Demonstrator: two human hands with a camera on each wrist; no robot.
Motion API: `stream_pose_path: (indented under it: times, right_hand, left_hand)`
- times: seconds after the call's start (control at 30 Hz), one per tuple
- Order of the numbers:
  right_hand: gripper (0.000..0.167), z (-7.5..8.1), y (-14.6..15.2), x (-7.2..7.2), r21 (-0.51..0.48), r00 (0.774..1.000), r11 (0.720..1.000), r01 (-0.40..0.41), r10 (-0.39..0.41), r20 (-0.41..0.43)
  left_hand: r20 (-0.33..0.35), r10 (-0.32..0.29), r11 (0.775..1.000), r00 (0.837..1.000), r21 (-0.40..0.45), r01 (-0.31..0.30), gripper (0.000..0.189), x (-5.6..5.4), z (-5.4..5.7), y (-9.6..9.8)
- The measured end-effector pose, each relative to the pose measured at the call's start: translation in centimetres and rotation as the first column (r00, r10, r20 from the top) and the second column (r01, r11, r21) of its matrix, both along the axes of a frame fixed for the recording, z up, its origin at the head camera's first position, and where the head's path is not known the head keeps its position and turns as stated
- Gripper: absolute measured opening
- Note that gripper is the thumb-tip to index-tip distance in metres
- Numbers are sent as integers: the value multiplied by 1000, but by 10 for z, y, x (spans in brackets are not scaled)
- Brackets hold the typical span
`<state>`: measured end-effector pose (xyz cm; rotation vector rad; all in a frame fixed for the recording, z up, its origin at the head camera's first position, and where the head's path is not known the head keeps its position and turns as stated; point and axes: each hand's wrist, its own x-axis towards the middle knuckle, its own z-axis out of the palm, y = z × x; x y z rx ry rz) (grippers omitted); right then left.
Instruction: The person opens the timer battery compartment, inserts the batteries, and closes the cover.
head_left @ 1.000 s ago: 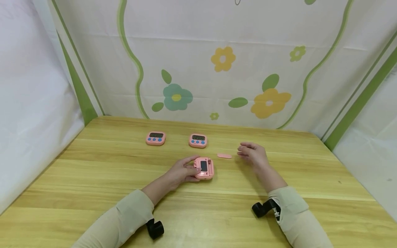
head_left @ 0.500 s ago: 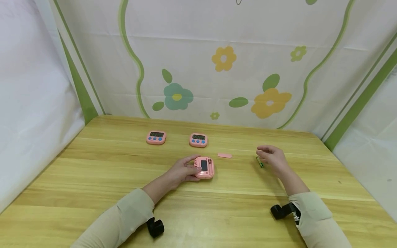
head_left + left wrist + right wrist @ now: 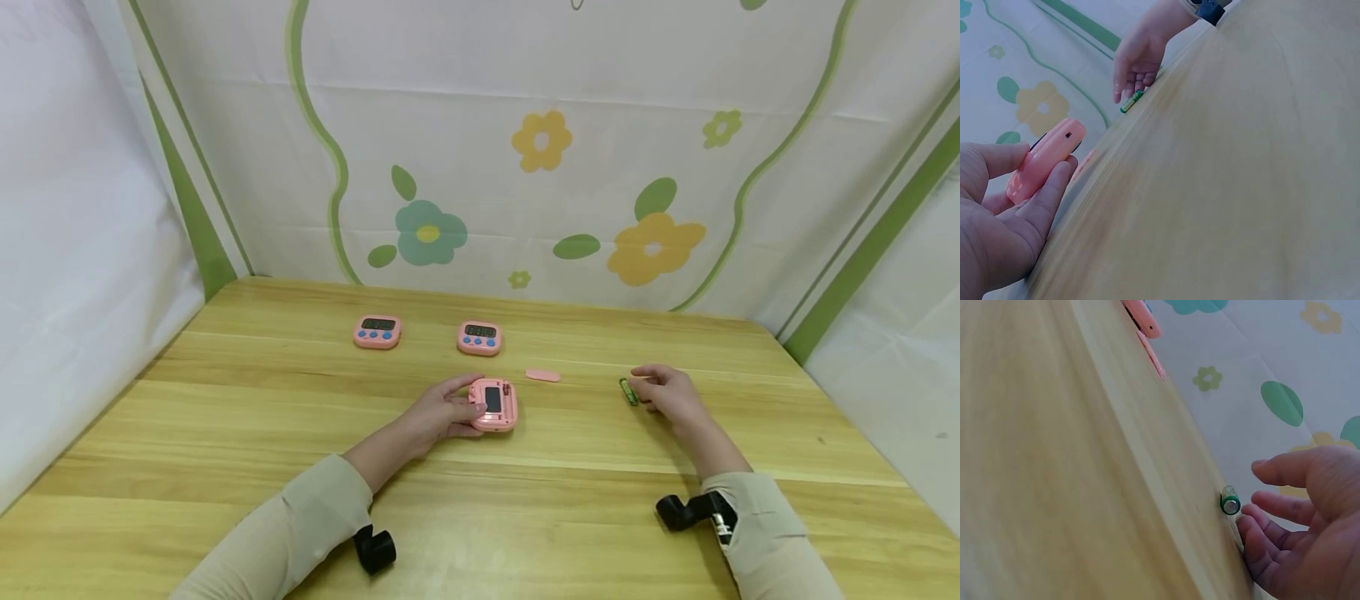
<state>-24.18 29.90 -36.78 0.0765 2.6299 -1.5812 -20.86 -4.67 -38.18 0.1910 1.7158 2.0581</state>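
My left hand (image 3: 438,419) holds a pink digital timer (image 3: 506,421) by its left side, thumb on top and fingers beneath. Its back faces up, and the long battery slot there is uncovered. A green battery (image 3: 628,392) lies on the table to the right. Beside it is my right hand (image 3: 672,398), whose thumb and fingers stand apart; in the right wrist view, the battery (image 3: 1230,501) rests just off the fingertips, not gripped. Between the held timer and the battery lies a loose pink battery cover (image 3: 542,376).
Two more pink timers stand face up toward the back of the wooden table (image 3: 570,517): one at left (image 3: 377,332), one nearer the middle (image 3: 479,339). A flowered white curtain (image 3: 480,167) rises behind the table's far edge.
My right hand has moved right, away from the battery cover, to beside the battery, which its fingers previously hid. The left hand and its timer have stayed in place.
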Motion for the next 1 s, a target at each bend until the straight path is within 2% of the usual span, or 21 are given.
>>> stream_pose_path:
  times: [0.1, 0.2, 0.37, 0.77, 0.87, 1.0]
  right_hand:
    - [44, -4, -1, -2, 137, 998, 990, -29, 35, -45]
    - [40, -8, -3, -3, 277, 993, 960, -34, 63, -96]
    - [34, -9, -7, -5, 361, 987, 931, -50, 102, -128]
    - [32, -7, -11, -2, 416, 980, 905, -87, 154, -130]
    - [31, -6, -11, -1, 389, 979, 916, -97, 159, -129]
    - [32, -5, -12, 0, 272, 978, 952, -142, 177, -108]
  left_hand:
    - [0, -2, 1000, 1000, 0, 2, 59, 0, 1, 0]
    - [-3, -1, 1000, 1000, 1, 1, 59, 1, 1, -1]
    - [-10, 0, 1000, 1000, 2, 0, 59, 2, 3, -2]
    - [-6, 7, 1000, 1000, -1, -7, 58, 1, 1, -1]
    - [-4, 1, 1000, 1000, 7, -1, 59, 1, 1, -1]
    - [-3, -7, 1000, 1000, 13, 7, 59, 1, 0, -1]
